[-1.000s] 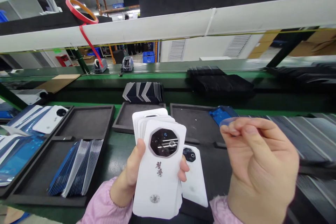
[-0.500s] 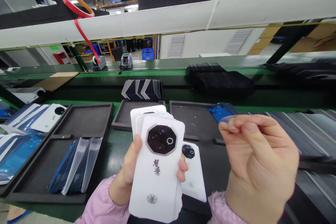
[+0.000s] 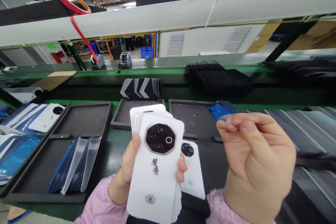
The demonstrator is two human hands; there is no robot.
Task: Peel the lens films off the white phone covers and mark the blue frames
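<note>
My left hand (image 3: 132, 157) is wrapped round a fanned stack of white phone back covers (image 3: 153, 190). The front cover faces me, with a black octagonal camera area, dark lettering and a round emblem. To the right of the stack, my right hand (image 3: 258, 161) is raised in a pinch. At its fingertips shows the edge of a small translucent bluish film (image 3: 225, 117); the rest of it is hidden by the fingers. Another white phone back cover (image 3: 193, 173) lies behind the held stack, between the two hands.
Black trays (image 3: 86, 105) line the green bench; one holds blue-and-silver film-covered sheets (image 3: 76, 166). Blue pieces (image 3: 220, 110) lie behind my right hand, and grey sheets (image 3: 296, 129) to its right. Black stacked pieces (image 3: 217, 77), tape dispensers (image 3: 125, 59) and a red tape roll (image 3: 72, 0) are farther back.
Both hands keep the same hold, and the stack stays fanned. The whole view has shifted slightly, so everything appears a little farther left and up.
</note>
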